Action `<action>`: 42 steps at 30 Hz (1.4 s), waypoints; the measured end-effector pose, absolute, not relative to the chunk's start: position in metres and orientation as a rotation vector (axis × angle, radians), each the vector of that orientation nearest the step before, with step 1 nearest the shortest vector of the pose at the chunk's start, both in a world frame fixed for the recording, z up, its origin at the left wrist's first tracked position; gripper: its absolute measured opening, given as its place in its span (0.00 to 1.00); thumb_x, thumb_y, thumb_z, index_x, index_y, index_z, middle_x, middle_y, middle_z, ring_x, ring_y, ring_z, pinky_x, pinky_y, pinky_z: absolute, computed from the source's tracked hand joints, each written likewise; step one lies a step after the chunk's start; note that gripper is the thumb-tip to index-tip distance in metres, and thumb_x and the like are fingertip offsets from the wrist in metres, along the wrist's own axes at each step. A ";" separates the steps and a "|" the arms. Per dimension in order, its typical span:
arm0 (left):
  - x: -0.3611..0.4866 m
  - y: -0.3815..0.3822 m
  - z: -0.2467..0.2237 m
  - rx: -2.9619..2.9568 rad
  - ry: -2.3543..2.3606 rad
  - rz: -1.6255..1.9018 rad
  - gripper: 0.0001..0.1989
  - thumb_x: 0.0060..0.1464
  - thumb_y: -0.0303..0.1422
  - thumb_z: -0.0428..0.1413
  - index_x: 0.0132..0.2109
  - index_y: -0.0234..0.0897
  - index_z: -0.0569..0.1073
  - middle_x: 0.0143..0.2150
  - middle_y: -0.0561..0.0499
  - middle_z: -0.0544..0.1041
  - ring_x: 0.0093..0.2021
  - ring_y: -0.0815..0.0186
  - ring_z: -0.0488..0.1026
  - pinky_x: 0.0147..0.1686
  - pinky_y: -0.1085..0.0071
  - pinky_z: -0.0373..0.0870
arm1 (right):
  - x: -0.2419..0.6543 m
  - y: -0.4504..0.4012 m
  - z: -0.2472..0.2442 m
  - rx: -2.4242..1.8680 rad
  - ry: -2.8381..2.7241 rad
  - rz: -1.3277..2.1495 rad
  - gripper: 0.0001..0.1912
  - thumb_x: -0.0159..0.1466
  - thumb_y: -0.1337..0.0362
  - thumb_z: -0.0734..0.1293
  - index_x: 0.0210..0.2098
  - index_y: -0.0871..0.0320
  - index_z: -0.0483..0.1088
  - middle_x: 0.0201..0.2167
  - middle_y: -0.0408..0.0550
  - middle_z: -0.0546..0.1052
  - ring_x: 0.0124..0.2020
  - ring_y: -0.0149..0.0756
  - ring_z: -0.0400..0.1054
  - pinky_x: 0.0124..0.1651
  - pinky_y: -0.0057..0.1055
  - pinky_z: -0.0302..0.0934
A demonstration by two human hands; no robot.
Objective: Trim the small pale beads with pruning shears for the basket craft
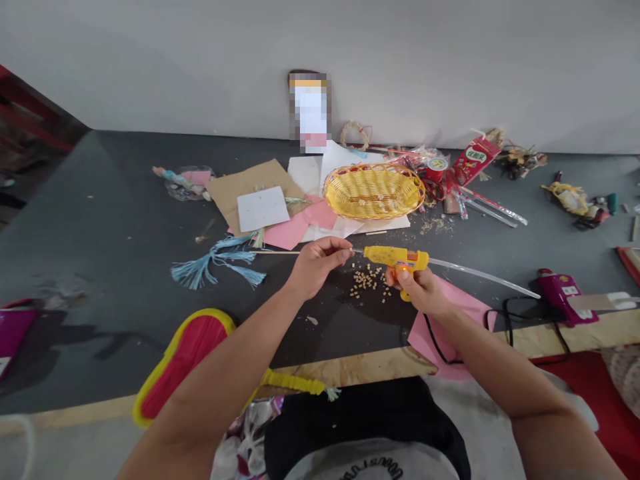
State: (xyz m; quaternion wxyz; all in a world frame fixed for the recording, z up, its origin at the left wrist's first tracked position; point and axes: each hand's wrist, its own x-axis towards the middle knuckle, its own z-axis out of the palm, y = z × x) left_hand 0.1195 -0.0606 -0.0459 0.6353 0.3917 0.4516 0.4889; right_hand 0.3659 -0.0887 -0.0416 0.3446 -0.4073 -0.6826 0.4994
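Note:
My right hand (423, 290) is wrapped round the handle of a yellow hot glue gun (387, 255), whose orange light glows. A long clear glue stick (483, 275) sticks out of its back end. The nozzle points left, close to the fingertips of my left hand (320, 263). That hand is closed on a thin wooden stick (275, 253) running out to the left; a tiny pale piece at the fingertips is too small to name. Light blue tassels (217, 262) lie by the stick's far end. Several small tan bits (367, 283) are scattered below the nozzle.
Behind my hands a yellow woven basket (375, 193) stands on paper sheets and brown card (225, 190). A red drink carton (475, 160) leans at the back right. A purple power strip (565, 297) and black cord are at right, a red-and-yellow paddle-shaped piece (185, 360) at left.

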 end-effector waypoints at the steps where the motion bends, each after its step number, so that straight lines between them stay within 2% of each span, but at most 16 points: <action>1: 0.119 -0.061 -0.046 0.896 1.031 1.116 0.18 0.40 0.41 0.73 0.36 0.35 0.82 0.32 0.49 0.81 0.29 0.71 0.71 0.32 0.73 0.66 | 0.365 -0.088 -0.041 -1.054 -1.773 1.294 0.29 0.70 0.38 0.56 0.30 0.56 0.68 0.25 0.43 0.65 0.24 0.29 0.56 0.26 0.30 0.52; 18: 0.121 -0.061 -0.043 0.871 1.033 1.108 0.18 0.38 0.40 0.74 0.35 0.35 0.81 0.30 0.50 0.80 0.29 0.71 0.71 0.32 0.73 0.65 | 0.363 -0.088 -0.034 -1.077 -1.814 1.231 0.31 0.69 0.36 0.56 0.26 0.55 0.65 0.25 0.45 0.67 0.26 0.31 0.58 0.31 0.31 0.59; 42: 0.122 -0.061 -0.041 0.860 1.018 1.109 0.19 0.37 0.40 0.75 0.34 0.35 0.82 0.29 0.51 0.80 0.27 0.73 0.70 0.31 0.74 0.65 | 0.364 -0.091 -0.034 -1.160 -1.830 1.218 0.33 0.68 0.33 0.54 0.24 0.55 0.61 0.22 0.42 0.62 0.23 0.28 0.55 0.25 0.28 0.51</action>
